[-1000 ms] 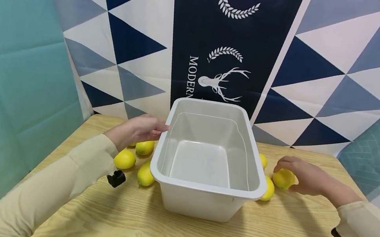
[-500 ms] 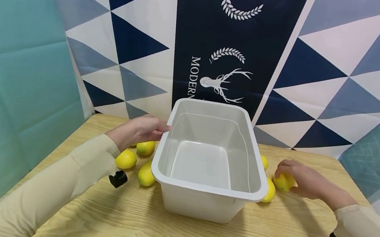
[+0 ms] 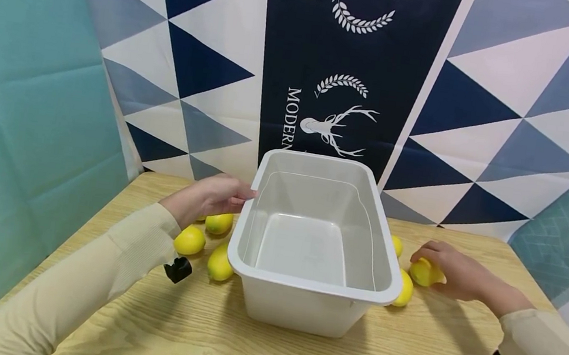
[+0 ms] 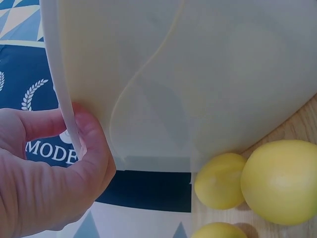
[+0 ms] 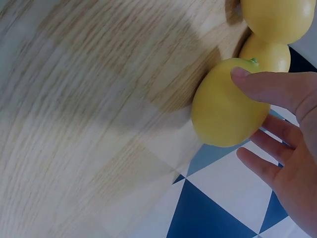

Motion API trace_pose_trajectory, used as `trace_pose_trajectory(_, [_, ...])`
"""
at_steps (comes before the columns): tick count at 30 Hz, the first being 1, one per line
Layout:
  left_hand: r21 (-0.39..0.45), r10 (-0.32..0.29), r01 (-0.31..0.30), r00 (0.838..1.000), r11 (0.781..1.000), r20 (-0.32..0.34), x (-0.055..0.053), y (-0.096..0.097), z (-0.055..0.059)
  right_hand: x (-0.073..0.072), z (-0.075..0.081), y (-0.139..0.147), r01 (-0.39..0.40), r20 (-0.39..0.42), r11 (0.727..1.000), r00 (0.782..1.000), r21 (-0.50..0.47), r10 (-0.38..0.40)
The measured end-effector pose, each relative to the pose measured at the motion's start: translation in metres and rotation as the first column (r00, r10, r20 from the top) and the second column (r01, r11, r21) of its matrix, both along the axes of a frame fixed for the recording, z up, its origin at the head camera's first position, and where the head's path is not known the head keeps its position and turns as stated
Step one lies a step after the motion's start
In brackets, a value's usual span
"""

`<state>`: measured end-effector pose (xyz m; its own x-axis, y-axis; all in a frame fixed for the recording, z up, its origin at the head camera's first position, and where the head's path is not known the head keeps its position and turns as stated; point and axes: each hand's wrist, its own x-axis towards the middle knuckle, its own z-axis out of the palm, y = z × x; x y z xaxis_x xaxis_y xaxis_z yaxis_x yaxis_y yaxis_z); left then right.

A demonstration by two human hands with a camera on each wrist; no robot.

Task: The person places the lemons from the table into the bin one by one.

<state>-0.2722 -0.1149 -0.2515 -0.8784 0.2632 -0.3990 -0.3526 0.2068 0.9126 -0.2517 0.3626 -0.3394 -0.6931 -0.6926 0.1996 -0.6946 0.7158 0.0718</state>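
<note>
A light grey plastic tub (image 3: 295, 308) stands upright on the wooden table, nothing inside it. My left hand (image 3: 215, 194) pinches its left rim between thumb and fingers, as the left wrist view shows closely. On the right, my right hand (image 3: 459, 274) grips a yellow lemon (image 3: 421, 272), thumb on one side and fingers on the other. In the right wrist view this lemon (image 5: 223, 106) has a small green stem end. Two more lemons, a nearer lemon (image 3: 404, 290) and a farther lemon (image 3: 396, 246), sit beside the tub, partly hidden by it.
Left of the tub lie several lemons, among them one lemon (image 3: 189, 240) by the sleeve and another lemon (image 3: 220, 263) near the tub wall. A patterned cloth backdrop (image 3: 212, 74) rises behind the table (image 3: 164, 328). A teal sheet (image 3: 31, 111) hangs at the left.
My right hand has closed a little more around the lemon, which has tilted slightly. The left hand keeps its pinch on the tub rim. The head view has shifted slightly.
</note>
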Motion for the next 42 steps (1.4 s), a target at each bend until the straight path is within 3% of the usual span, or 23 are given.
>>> trace_pose_trajectory(7, [0.004,0.003,-0.003,1.0,1.0,-0.007,-0.001,-0.001,0.0,-0.003,-0.002,0.001,0.021,-0.04,1.0,0.999,0.013,-0.021])
trace_pose_trajectory(15, [0.017,0.008,-0.008,1.0,1.0,-0.005,-0.001,-0.001,0.002,-0.005,-0.007,0.001,-0.013,-0.114,1.0,0.993,-0.013,0.012])
trace_pose_trajectory(23, [0.015,0.006,-0.006,1.0,1.0,-0.006,-0.002,-0.002,0.001,-0.006,-0.012,-0.002,-0.029,-0.108,0.999,0.994,-0.035,0.025])
trace_pose_trajectory(37, [0.03,0.001,-0.001,1.0,1.0,0.004,-0.001,-0.001,0.002,-0.005,-0.016,-0.003,0.01,-0.02,0.999,1.0,-0.031,-0.011])
trace_pose_trajectory(42, [0.032,0.007,-0.007,1.0,0.999,0.017,0.0,0.0,0.001,-0.004,-0.02,-0.001,-0.024,-0.045,0.999,0.999,-0.044,0.022])
